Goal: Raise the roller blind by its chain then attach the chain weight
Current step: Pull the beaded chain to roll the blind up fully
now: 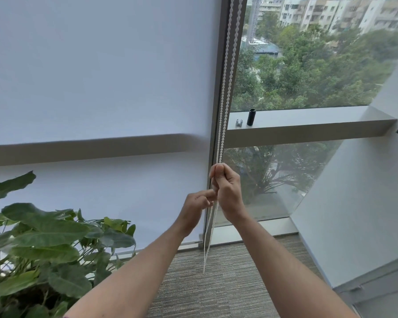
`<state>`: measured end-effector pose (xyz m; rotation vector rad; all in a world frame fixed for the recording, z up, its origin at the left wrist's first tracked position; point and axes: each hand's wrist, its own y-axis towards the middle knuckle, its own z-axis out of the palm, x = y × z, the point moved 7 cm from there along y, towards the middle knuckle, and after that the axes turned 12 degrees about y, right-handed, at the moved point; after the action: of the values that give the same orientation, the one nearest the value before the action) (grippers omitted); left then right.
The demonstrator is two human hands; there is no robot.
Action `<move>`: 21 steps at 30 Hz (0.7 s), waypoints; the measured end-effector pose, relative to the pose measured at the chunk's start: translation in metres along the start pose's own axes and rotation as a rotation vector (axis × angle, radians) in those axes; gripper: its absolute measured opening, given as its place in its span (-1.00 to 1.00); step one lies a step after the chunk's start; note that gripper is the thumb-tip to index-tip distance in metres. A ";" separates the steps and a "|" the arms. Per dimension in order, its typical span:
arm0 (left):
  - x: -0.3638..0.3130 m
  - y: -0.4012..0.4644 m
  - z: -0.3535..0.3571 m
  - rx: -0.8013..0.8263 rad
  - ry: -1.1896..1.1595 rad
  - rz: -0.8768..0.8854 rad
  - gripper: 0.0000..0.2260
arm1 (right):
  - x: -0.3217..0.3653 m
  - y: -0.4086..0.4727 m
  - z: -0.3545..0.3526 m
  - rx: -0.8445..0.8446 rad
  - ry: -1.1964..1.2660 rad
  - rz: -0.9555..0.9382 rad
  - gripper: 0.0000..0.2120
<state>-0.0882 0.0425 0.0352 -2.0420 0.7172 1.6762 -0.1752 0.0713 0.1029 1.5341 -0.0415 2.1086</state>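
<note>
- Reaching forward from the bottom edge, your two bare forearms meet in front of the window frame point(216, 125), above the striped carpet point(228, 283).
- Your left hand point(197, 208) sits lower, fingers curled in a pinch beside the bead chain point(223, 92); whether it actually grips a strand you cannot tell from this angle.
- Your right hand point(226, 189) is higher and clenched around the chain, thumb pressed on top, both strands entering the fist.
- Below your hands the chain's loop hangs slack, its bottom dangling above the carpet.
- A leafy plant point(44, 237) fills the lower left, near your left forearm.
- The roller blind point(97, 76) is still lowered over the left pane, reaching almost to the floor.
- Farther off, on the sill point(319, 121) of the right pane, the black cylindrical chain weight point(251, 117) stands upright, with a small silver clip point(239, 122) just beside it, both well apart from the chain.
- Beyond the glass lie trees point(308, 72) and apartment blocks point(331, 12).
</note>
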 end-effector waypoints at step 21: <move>-0.104 0.023 0.000 -0.210 -0.252 0.270 -0.68 | -0.064 -0.045 -0.027 0.032 -0.015 0.289 -0.61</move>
<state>-0.1176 0.0387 0.1378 -1.8813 0.7850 2.1988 -0.1655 0.0937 0.0236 1.6449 -0.2499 2.3285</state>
